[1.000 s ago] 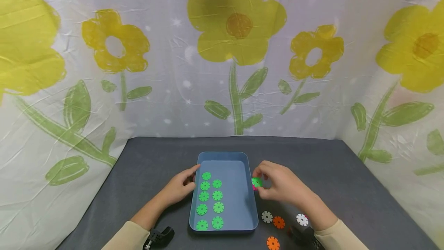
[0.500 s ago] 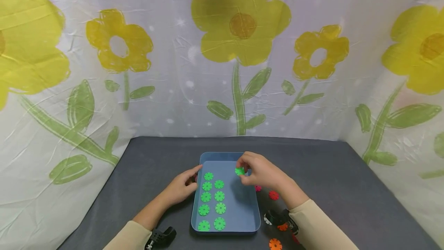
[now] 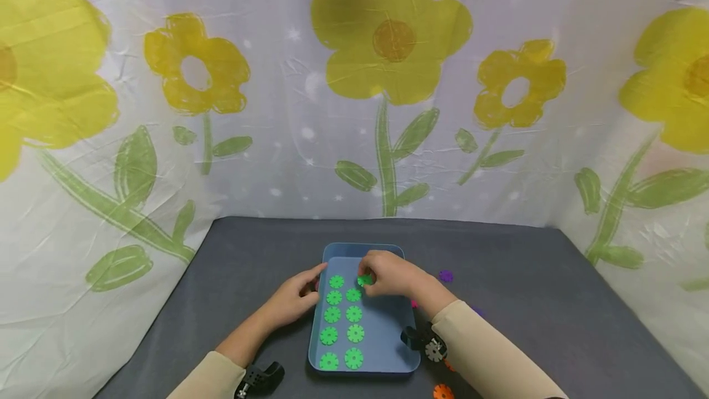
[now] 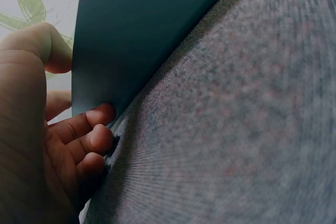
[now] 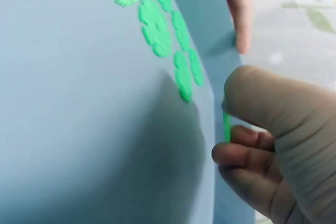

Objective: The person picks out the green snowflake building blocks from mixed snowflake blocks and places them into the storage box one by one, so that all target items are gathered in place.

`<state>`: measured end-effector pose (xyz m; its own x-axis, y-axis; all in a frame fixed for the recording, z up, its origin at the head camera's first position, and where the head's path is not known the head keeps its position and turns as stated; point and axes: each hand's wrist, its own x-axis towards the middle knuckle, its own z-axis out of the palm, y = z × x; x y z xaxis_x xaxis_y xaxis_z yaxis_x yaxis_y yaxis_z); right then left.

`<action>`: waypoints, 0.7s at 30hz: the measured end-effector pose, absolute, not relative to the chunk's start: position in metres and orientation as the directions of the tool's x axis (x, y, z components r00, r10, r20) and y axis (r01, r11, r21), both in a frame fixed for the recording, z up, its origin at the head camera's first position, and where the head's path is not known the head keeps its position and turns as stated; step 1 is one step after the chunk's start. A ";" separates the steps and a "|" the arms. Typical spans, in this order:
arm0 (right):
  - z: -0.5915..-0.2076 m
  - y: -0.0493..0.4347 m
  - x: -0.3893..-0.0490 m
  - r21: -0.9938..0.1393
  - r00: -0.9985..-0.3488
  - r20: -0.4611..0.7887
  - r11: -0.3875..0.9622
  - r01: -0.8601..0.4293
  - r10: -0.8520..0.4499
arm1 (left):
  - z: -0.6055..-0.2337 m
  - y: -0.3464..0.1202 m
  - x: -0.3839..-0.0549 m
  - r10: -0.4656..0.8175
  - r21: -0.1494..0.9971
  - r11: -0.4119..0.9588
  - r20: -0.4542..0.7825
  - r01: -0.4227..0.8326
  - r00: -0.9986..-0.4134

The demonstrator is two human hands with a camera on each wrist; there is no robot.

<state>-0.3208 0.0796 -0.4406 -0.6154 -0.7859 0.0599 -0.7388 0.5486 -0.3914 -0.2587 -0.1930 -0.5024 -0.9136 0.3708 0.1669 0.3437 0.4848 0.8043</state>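
Note:
In the head view, my right hand (image 3: 390,274) pinches a green notched plastic disc (image 3: 364,280) over the blue tray (image 3: 388,337), at the far end of the second column. Thumb and fingertips hold this disc (image 5: 227,127) edge-on in the right wrist view, apart from the tray floor. Two columns of green discs (image 3: 332,314) lie flat along the tray's left half. My left hand (image 3: 290,297) grips the tray's left rim. In the left wrist view, several of its fingers (image 4: 100,137) touch the outside of the tray wall (image 4: 136,30), with the thumb over the rim.
Right of the tray on the dark tabletop (image 3: 526,294) lie a purple disc (image 3: 445,276), a white disc (image 3: 434,351) and an orange disc (image 3: 443,391). My right sleeve (image 3: 482,350) covers part of that area. A flower-print curtain (image 3: 277,171) stands behind the table.
My right hand has carried the green disc leftward from beyond the tray's right rim to the top of the second column. The left hand stays at the left rim.

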 end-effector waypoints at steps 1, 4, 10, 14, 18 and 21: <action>-0.444 0.079 -0.321 -0.376 -0.615 0.053 0.555 -0.742 -0.787 | -0.503 -0.192 -0.259 0.372 0.809 0.480 0.163 0.340 -0.914; -0.452 0.076 -0.322 -0.314 -0.618 0.053 0.574 -0.756 -0.785 | -0.504 -0.189 -0.258 0.365 0.823 0.465 0.159 0.327 -0.917; -0.455 0.074 -0.317 -0.292 -0.645 0.065 0.603 -0.742 -0.762 | -0.506 -0.186 -0.257 0.365 0.829 0.454 0.162 0.327 -0.917; -0.447 0.080 -0.307 -0.441 -0.674 -0.021 0.612 -0.657 -0.738 | -0.505 -0.189 -0.258 0.365 0.811 0.487 0.148 0.324 -0.919; -0.438 0.096 -0.294 -0.597 -0.716 -0.052 0.596 -0.536 -0.696 | -0.505 -0.192 -0.260 0.362 0.813 0.484 0.152 0.325 -0.920; -0.434 0.111 -0.286 -0.671 -0.770 0.014 0.565 -0.480 -0.638 | -0.507 -0.195 -0.263 0.362 0.814 0.470 0.175 0.341 -0.916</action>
